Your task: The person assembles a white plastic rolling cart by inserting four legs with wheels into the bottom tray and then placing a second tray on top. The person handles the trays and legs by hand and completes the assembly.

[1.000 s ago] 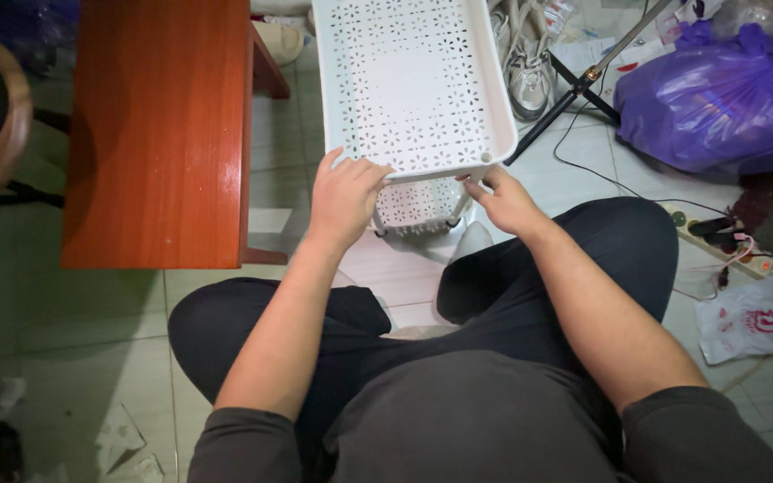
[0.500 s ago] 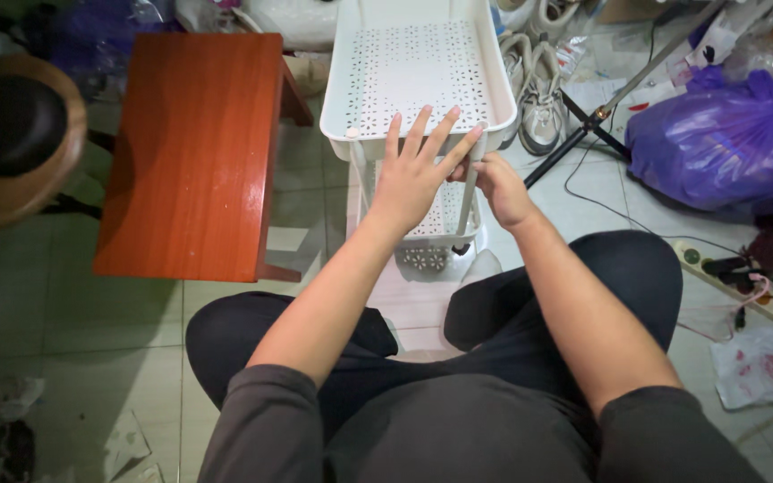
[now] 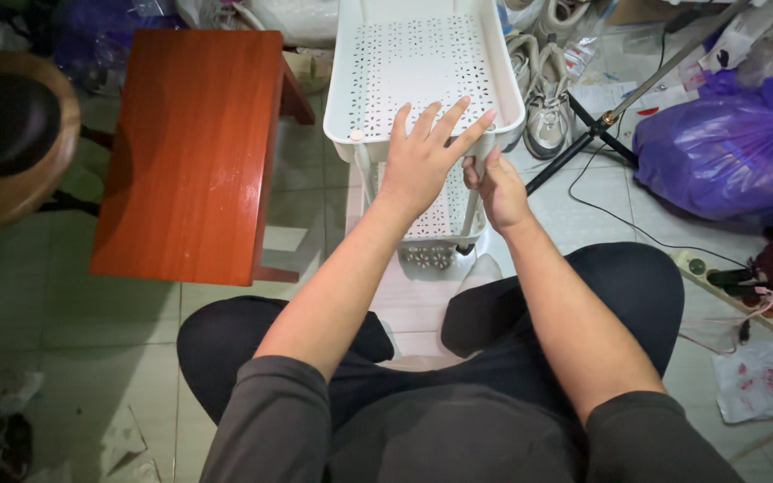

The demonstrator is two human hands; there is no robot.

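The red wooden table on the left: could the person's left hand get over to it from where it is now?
Probably yes. The left hand lies flat on the white tray's near rim, fingers spread, holding nothing. The red table stands just beside the tray, and only bare floor lies between them.

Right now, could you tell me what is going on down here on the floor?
A person sits cross-legged on the tiled floor with a white perforated plastic shelf tray in front of them. The left hand lies flat, fingers spread, on the tray's near rim. The right hand grips a white upright post just under that rim. A second perforated tray sits below. A red-brown wooden table stands to the left.
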